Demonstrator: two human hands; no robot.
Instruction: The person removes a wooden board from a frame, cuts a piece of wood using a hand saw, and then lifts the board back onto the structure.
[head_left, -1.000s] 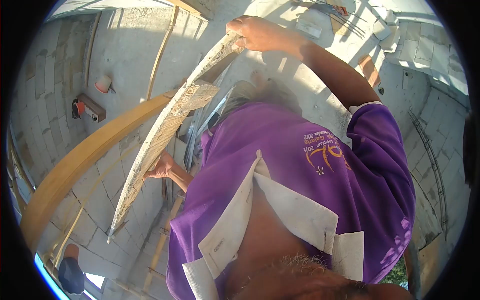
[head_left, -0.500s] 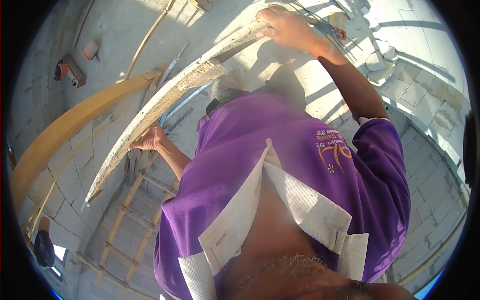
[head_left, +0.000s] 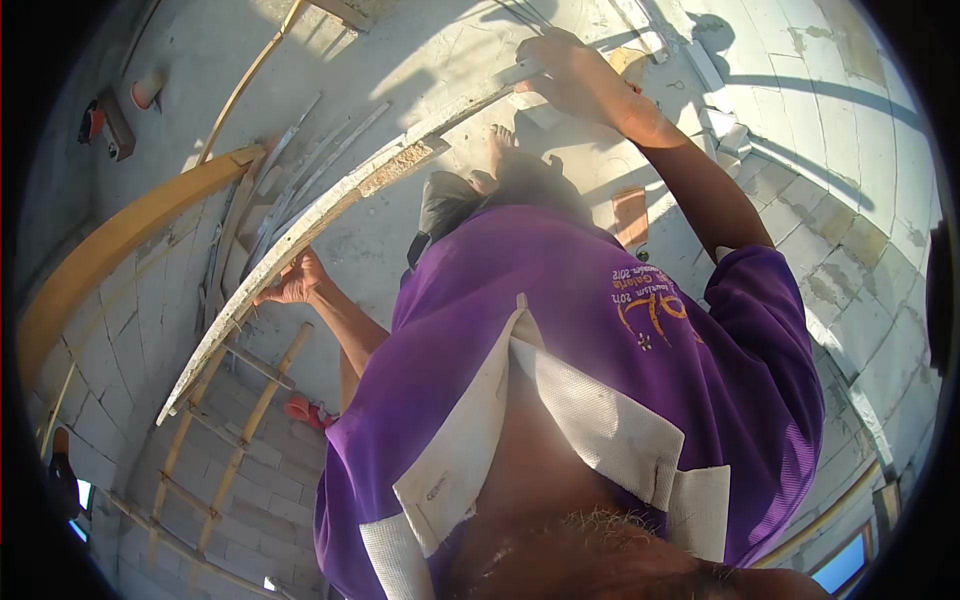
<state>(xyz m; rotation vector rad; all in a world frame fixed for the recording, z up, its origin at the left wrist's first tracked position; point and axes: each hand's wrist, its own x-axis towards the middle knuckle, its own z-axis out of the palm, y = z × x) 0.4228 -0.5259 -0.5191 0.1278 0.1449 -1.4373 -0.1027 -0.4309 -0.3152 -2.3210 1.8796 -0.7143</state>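
Bucket [head_left: 147, 92] at ten o'clock, contents unclear; right hand [head_left: 572, 85], at one o'clock, clasps a long, rough-edged plank [head_left: 325, 208]; left hand [head_left: 294, 280], half-curled, grips it at nine.

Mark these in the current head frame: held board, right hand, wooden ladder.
Held board [head_left: 318, 215]: head view, middle of its length.
Right hand [head_left: 578, 82]: head view, back of the hand.
Wooden ladder [head_left: 249, 430]: head view, on one side rail.

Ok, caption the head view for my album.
Long board held by the right hand at one end and the left hand farther along.
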